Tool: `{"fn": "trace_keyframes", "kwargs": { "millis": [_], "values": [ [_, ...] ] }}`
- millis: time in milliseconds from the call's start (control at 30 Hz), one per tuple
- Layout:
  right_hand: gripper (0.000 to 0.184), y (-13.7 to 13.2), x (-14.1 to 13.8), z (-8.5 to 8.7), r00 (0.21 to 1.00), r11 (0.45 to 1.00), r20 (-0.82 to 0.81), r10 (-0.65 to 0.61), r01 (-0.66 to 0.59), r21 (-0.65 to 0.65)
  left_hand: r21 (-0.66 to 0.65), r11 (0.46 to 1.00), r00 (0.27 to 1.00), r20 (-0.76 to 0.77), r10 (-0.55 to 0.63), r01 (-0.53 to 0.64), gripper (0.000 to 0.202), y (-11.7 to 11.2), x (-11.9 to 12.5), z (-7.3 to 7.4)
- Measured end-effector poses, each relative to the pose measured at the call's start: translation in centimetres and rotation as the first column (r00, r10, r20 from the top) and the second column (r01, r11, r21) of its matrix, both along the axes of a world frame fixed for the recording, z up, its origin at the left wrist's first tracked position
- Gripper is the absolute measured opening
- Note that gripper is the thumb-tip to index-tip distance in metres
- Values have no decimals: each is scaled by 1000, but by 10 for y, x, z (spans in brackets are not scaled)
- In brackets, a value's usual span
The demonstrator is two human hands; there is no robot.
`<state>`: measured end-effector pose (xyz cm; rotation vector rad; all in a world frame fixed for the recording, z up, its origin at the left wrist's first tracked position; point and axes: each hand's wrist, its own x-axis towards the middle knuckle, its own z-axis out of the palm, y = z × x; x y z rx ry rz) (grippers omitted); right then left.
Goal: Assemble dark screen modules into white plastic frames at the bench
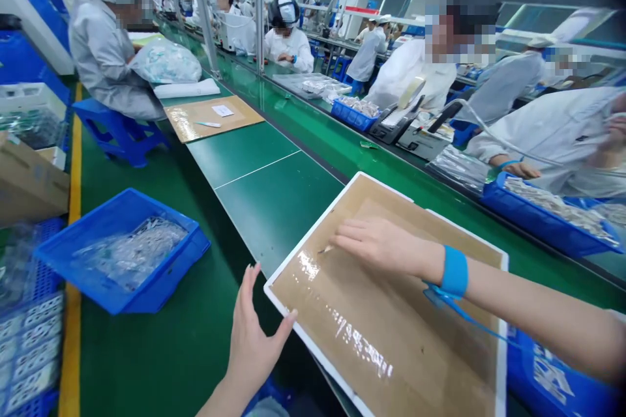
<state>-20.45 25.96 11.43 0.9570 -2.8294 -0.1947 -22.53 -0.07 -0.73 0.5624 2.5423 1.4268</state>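
And here we are at the line: the right hand (384,247) lies flat on a white-framed board (312,229) covered in glossy clear film, fingers pressed together and stretched toward the far left. Right at those fingertips sits a small pale sliver (325,249), too small to name, and there's no visible pinch on it! A blue wrist strap (454,272) circles that wrist, its cord trailing down toward the board.

The left hand (254,339) comes up at the board's near left edge, fingers spread wide, holding nothing, its thumb just beside the white frame. The board itself lies on the green assembly bench (274,208), toward the right.

Over on the near left, a blue plastic tray (147,293) holds clear bagged parts, with a blue rack of white pieces (29,352) beyond it. To the right, a co-worker's hand (521,169) works beside a blue crate (542,221) heaped with flat parts. Further along, more people in white smocks line the bench, one seated on a blue stool (117,130).
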Motion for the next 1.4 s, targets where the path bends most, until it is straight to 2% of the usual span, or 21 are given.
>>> {"fn": "trace_keyframes", "kwargs": {
  "millis": [67,167,333,633,967,1400],
  "values": [
    [31,-23,-9,-11,995,995,43,94,-92,-48,104,994,996,82,-42,34,79,-6,6,-11],
    [28,-49,-25,-26,980,984,102,173,-168,-56,217,976,988,147,-44,11,69,-1,6,-28],
    [24,-64,-39,-39,964,976,150,218,-214,-45,239,971,977,212,-31,-22,50,10,5,-44],
    [28,-66,-45,-47,963,978,173,207,-203,-43,239,971,960,264,-93,28,52,8,8,-39],
    [29,-62,-47,-48,966,978,157,204,-197,-61,270,963,948,302,-105,20,53,10,9,-36],
    [21,-59,-49,-53,954,972,186,233,-224,-66,315,948,945,296,-140,41,55,10,7,-47]
  ]
}}
